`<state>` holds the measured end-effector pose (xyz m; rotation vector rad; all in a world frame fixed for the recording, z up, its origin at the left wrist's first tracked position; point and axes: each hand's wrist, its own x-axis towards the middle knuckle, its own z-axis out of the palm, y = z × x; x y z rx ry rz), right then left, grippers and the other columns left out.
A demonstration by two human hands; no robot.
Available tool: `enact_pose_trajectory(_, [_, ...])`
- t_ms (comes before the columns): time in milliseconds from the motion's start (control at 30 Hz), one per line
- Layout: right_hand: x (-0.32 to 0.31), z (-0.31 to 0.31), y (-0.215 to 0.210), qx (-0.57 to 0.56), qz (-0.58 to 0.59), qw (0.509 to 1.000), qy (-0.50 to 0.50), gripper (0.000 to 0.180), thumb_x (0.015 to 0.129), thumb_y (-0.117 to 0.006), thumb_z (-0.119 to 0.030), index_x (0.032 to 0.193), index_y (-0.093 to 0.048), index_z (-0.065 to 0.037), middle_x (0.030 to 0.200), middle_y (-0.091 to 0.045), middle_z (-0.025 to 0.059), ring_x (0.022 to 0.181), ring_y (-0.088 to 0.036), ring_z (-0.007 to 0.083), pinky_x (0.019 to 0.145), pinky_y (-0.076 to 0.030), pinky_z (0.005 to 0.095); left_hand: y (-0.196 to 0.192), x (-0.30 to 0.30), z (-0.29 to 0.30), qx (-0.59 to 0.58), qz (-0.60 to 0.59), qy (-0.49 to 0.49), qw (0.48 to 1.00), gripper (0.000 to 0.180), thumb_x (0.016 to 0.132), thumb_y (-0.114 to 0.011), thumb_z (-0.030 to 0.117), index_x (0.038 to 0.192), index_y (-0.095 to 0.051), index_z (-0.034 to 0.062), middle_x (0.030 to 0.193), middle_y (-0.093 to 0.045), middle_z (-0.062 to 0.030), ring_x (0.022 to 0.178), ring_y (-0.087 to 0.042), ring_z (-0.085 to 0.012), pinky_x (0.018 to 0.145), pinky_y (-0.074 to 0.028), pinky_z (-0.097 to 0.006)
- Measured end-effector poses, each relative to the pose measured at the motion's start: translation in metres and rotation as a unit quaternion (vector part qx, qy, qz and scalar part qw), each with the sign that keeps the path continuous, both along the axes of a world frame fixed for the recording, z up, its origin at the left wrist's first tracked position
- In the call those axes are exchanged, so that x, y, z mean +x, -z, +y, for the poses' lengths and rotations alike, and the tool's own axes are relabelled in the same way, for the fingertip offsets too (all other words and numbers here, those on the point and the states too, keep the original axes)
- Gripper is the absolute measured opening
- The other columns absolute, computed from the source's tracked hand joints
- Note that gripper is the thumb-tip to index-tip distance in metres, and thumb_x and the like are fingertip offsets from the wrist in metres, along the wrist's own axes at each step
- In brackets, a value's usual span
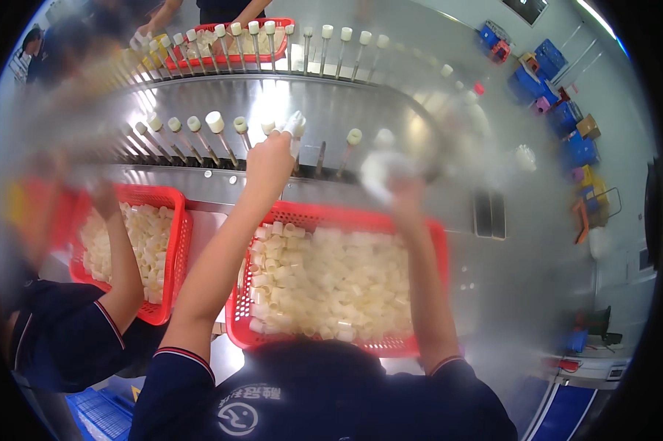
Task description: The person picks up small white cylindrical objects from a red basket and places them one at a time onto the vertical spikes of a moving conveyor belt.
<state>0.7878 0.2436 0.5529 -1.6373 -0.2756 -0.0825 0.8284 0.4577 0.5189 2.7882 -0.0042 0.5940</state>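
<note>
My left hand [274, 151] reaches over the machine, its white-covered fingers closed around a short pale tube [300, 126] at the top of an upright metal rod. Motion smears my right hand [394, 180], which is at the right end of the near row; its fingers and anything in them cannot be made out. Close by, a pale tube [354, 137] tops another rod, while a rod [321, 156] between my hands looks bare. Below my arms sits a red perforated basket [309, 213] heaped with short, hollow pale tubes [339, 283], blurred in the middle.
More tube-topped rods [215, 122] line the near track, and a far row [326, 33] curves behind the steel surface [221, 95]. At my left, a co-worker's arm [122, 250] crosses another red basket [177, 257]. Another person works behind a far basket [283, 44]. Two dark rectangles [490, 214] lie right.
</note>
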Motion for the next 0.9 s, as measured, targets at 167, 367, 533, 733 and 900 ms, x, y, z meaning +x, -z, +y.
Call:
enact_pose_trajectory(167, [0.063, -0.012, -0.030, -0.386, -0.183, 0.902, 0.069, 0.026, 0.065, -0.065, -0.007, 0.089, -0.060, -0.002, 0.079, -0.061, 0.0143, 0.072, -0.060, 0.0226, 0.068, -0.047, 0.0281, -0.006, -0.038, -0.012, -0.005, 0.085, 0.023, 0.996, 0.024, 0.075, -0.057, 0.020, 0.091, -0.054, 0.0025, 0.070, -0.057, -0.0139, 0.066, -0.059, -0.0324, 0.059, -0.047, -0.039])
enact_pose_trajectory(367, [0.085, -0.026, -0.026, -0.518, -0.182, 0.836, -0.006, 0.027, 0.062, -0.065, -0.009, 0.088, -0.062, -0.003, 0.077, -0.060, 0.0165, 0.073, -0.059, 0.0291, 0.069, -0.046, 0.0338, 0.010, -0.085, 0.002, -0.476, 0.117, 0.178, 0.853, 0.052, 0.076, -0.060, 0.004, 0.122, -0.037, 0.0069, 0.103, -0.051, -0.0029, 0.090, -0.051, -0.0121, 0.078, -0.042, -0.025])
enact_pose_trajectory(533, [0.041, -0.038, 0.006, -0.488, -0.228, 0.828, 0.154, 0.038, 0.065, -0.064, -0.008, 0.101, -0.053, -0.003, 0.093, -0.057, 0.0156, 0.085, -0.055, 0.0297, 0.076, -0.043, 0.0338, 0.003, -0.093, 0.020, -0.612, 0.097, 0.213, 0.756, 0.043, 0.073, -0.059, -0.004, 0.110, -0.039, 0.0074, 0.110, -0.050, -0.0079, 0.095, -0.053, -0.0169, 0.080, -0.044, -0.027])
enact_pose_trajectory(733, [-0.106, 0.033, 0.162, -0.559, -0.072, 0.806, -0.183, 0.049, 0.064, -0.066, -0.021, 0.112, -0.053, -0.017, 0.111, -0.051, 0.0124, 0.103, -0.045, 0.0324, 0.084, -0.038, 0.0444, -0.004, -0.080, 0.043, -0.423, 0.018, 0.192, 0.886, 0.039, 0.066, -0.067, -0.001, 0.103, -0.055, 0.0052, 0.110, -0.052, -0.0084, 0.091, -0.055, -0.0157, 0.075, -0.046, -0.026])
enact_pose_trajectory(900, [-0.133, 0.054, 0.227, -0.583, -0.087, 0.795, -0.145, 0.053, 0.069, -0.062, -0.017, 0.118, -0.046, -0.029, 0.116, -0.048, 0.0060, 0.107, -0.042, 0.0291, 0.075, -0.035, 0.0596, -0.026, -0.018, 0.057, -0.116, -0.042, 0.010, 0.992, 0.036, 0.062, -0.070, 0.006, 0.096, -0.058, 0.0020, 0.070, -0.058, -0.0142, 0.061, -0.058, -0.0215, 0.061, -0.047, -0.028])
